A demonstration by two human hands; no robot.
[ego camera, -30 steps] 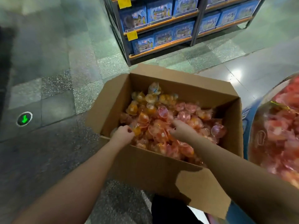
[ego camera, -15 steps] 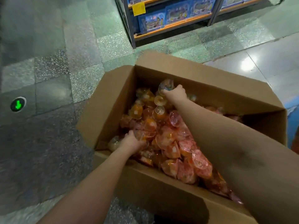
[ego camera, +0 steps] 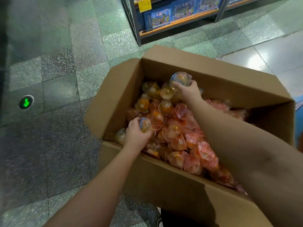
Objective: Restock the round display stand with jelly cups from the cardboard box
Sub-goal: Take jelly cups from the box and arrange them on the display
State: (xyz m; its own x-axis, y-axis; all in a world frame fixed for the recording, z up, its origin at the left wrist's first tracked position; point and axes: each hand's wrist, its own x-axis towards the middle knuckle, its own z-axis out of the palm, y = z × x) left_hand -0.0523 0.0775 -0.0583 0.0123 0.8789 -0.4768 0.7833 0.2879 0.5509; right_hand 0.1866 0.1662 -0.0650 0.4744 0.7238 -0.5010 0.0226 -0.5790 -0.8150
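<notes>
Nearest the viewer, the front wall of the cardboard box (ego camera: 164, 176) runs from 7 o'clock down toward 5 o'clock. The left hand (ego camera: 136, 135) reaches over it and curls round one orange jelly cup (ego camera: 145, 125) at the box's left corner. The loose heap of jelly cups (ego camera: 185, 136) fills the box, orange toward 11 o'clock, pink toward 3 o'clock. Farther in, the right hand (ego camera: 188, 90) grips another cup (ego camera: 180, 78) raised against the far wall at 12 o'clock.

This looks like the picking step: both hands are loaded, and the next move calls for lifting clear and carrying the cups to the round display stand, which is out of view here. The raised flaps at 9 and 12 o'clock hem the lift; straight up is open. Beyond lies tiled floor (ego camera: 65, 63), then a shelf (ego camera: 178, 22) at 12 o'clock.
</notes>
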